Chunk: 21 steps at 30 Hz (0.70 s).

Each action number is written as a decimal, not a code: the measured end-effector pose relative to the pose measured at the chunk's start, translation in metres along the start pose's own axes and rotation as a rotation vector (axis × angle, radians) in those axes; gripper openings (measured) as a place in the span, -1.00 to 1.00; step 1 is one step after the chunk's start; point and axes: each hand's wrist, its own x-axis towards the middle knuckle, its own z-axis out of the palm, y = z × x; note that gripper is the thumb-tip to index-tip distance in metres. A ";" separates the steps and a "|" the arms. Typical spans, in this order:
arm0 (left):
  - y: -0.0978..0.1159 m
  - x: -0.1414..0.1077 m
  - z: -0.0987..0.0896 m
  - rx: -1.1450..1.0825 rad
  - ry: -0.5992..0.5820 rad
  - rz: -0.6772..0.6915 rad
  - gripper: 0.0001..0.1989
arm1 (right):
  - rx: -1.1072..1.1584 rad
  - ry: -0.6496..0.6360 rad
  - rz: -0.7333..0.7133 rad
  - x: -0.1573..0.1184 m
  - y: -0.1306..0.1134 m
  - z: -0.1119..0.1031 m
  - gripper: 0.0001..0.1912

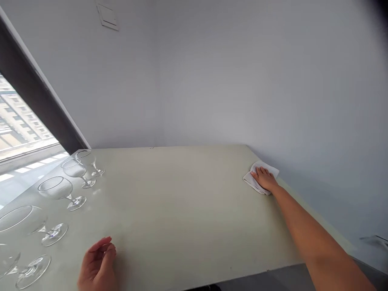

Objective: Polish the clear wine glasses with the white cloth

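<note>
My right hand (264,178) reaches far out to the table's right edge. It lies palm down with fingers spread over a folded white cloth (256,186), pressing it against the tabletop. Near the front left, my left hand (98,264) is loosely closed, its fingers curled with nothing visible in them. Several clear stemmed glasses stand in a row along the left side of the table. The closest to my left hand are a glass (54,234) and another glass (33,271) cut off by the frame's left edge. Farther back stands a third glass (76,203).
The pale table (182,202) meets grey walls (242,72) at its back and right. A window (21,117) with a dark slanted frame is at the left, beside the glasses. A switch plate (108,16) sits high on the back wall.
</note>
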 end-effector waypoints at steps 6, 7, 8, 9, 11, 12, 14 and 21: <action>0.009 -0.005 -0.001 -0.113 -0.045 0.022 -0.70 | 0.001 0.014 -0.158 -0.086 -0.042 0.008 -0.26; 0.010 -0.005 -0.001 -0.134 -0.054 0.024 -0.70 | 0.015 0.009 -0.214 -0.102 -0.061 0.007 -0.23; 0.010 -0.005 -0.001 -0.146 -0.062 0.023 -0.69 | 0.040 0.001 -0.273 -0.120 -0.081 0.005 -0.21; 0.011 -0.006 -0.001 -0.152 -0.071 0.022 -0.69 | 0.083 0.001 -0.352 -0.139 -0.104 0.003 -0.18; 0.012 -0.006 0.000 -0.150 -0.085 0.025 -0.69 | 0.222 0.000 -0.558 -0.183 -0.151 0.001 -0.15; 0.012 -0.007 0.000 -0.155 -0.091 0.031 -0.68 | 0.318 0.036 -0.672 -0.206 -0.175 0.001 -0.18; 0.015 -0.008 0.000 -0.178 -0.092 0.041 -0.67 | 0.477 0.042 -0.873 -0.252 -0.218 0.001 -0.32; 0.011 -0.004 -0.002 -0.197 -0.067 0.025 -0.70 | 0.719 -0.079 -1.056 -0.329 -0.242 -0.011 -0.34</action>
